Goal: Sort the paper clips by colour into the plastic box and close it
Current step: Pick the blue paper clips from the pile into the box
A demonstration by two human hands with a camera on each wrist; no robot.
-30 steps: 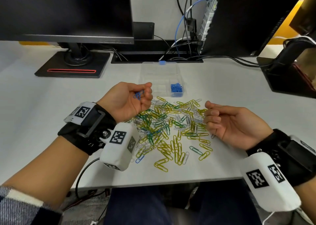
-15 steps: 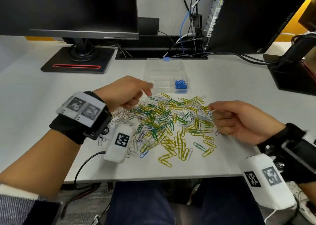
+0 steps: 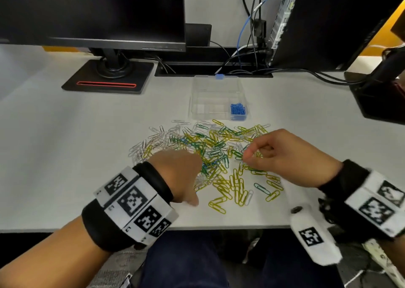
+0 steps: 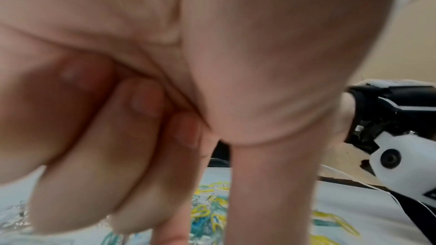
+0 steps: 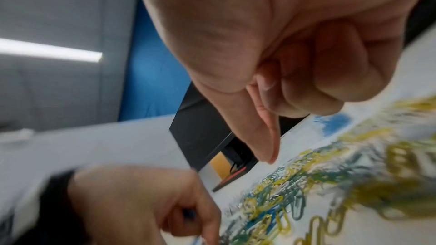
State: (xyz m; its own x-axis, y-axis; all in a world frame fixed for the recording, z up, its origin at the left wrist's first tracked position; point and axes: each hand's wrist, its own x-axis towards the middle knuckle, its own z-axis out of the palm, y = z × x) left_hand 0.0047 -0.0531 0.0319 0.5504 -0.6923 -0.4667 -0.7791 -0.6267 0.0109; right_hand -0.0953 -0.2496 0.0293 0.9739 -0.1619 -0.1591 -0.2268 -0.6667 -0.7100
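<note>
Both grips now curl down over the paper clips (image 3: 210, 156), left hand (image 3: 177, 174) dropped from box side.

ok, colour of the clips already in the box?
Blue paper clips, clear plastic box; head view.

Both hands, left hand (image 3: 177, 174) and right hand (image 3: 285, 156), reach into the paper clips (image 3: 219, 156) mid-frame; above them sits the plastic box (image 3: 217, 95) holding blue clips (image 3: 237, 109).

Even, bright indoor light, soft shadows. Both wrist views are blurred; the head view bends at its edges
</note>
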